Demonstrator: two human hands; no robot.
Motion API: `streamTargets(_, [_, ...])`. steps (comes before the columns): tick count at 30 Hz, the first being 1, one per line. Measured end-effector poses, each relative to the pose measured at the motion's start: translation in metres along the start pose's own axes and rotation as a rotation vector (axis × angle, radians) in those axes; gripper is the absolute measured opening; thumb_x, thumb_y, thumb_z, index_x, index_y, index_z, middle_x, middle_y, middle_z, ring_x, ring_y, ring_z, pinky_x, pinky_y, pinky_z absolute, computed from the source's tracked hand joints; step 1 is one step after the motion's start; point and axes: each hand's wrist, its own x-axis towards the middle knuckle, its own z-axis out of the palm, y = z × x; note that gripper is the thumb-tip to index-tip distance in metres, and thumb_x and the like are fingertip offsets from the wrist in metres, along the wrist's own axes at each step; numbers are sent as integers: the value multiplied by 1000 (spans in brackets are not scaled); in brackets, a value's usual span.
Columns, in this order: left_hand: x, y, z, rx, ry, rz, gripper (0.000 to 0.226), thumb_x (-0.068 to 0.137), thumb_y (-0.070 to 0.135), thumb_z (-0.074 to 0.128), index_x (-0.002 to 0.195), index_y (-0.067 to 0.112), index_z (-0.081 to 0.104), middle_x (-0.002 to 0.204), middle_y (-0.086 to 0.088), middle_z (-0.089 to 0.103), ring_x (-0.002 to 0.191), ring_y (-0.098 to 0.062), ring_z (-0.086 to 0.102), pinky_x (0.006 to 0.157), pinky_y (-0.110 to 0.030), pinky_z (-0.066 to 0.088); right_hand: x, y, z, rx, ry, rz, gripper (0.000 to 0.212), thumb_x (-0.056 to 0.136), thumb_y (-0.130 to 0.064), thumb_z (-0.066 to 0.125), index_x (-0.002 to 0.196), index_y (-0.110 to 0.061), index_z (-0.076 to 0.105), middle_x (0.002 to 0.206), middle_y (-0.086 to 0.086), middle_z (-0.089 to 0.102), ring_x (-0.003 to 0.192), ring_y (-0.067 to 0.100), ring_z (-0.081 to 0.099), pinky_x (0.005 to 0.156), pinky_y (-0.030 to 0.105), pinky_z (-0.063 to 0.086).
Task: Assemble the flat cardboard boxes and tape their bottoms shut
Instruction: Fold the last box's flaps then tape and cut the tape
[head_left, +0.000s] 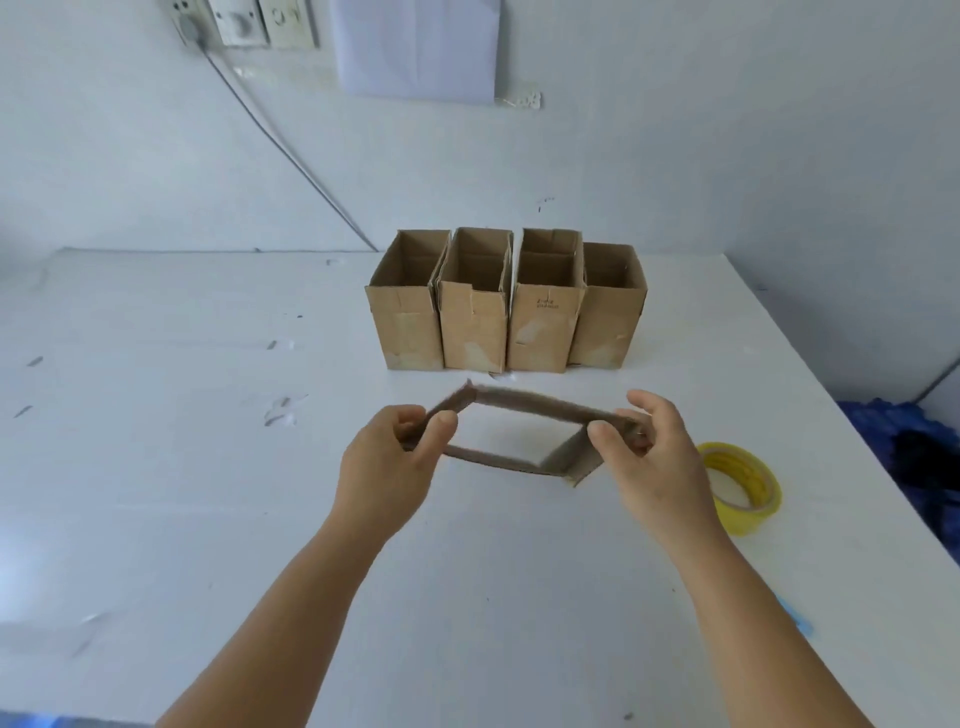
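Step in hand: opening a flattened carton into a tube, and it is squaring up right now, by the look of it.
Box in play: the cardboard sleeve (530, 410) is held above the white table (208, 467), seen end-on, its walls forming a skewed parallelogram with the table showing through the middle.
Left hand: the left hand (387, 467) pinches the sleeve's left corner, thumb on the near side, fingers curled behind.
Right hand: the right hand (649, 457) grips the right corner the same way, thumb in front, fingers wrapped over the far wall.
Finished row: four assembled boxes (506, 312) stand upright side by side at the back, open tops up, well apart from the hands.
Tape: the yellow tape roll (743, 488) lies flat on the table just beside the right hand, untouched.
Progress: I judge this at least the fifth box, bottom not yet folded.
Next move: push the corners until square, fold the bottom flaps in, then one hand must let go to fetch the tape.
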Motion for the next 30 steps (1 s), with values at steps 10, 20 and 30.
streamTargets(10, [-7, 14, 0, -46, -190, 60, 50, 94, 46, 37, 76, 1, 49, 65, -1, 50, 60, -12, 51, 61, -29, 39, 1, -10, -6, 115, -44, -51, 35, 90, -37, 55, 124, -31, 50, 106, -19, 63, 86, -23, 52, 63, -1, 39])
streamTargets(20, [-14, -13, 20, 56, -293, 189, 64, 86, 37, 60, 143, 33, 30, 114, 4, 45, 104, -6, 48, 90, -18, 43, -12, 7, -3, 256, -111, -184, 33, 84, -25, 66, 105, -47, 54, 120, -24, 52, 112, -1, 55, 88, 12, 44])
streamTargets(30, [-6, -23, 15, 157, -221, 573, 52, 94, 16, 54, 140, 35, 40, 119, 18, 36, 99, -5, 48, 86, -18, 45, -7, 11, 4, 49, -86, -334, 24, 80, -12, 71, 75, -31, 58, 107, -19, 53, 105, 4, 53, 85, 18, 45])
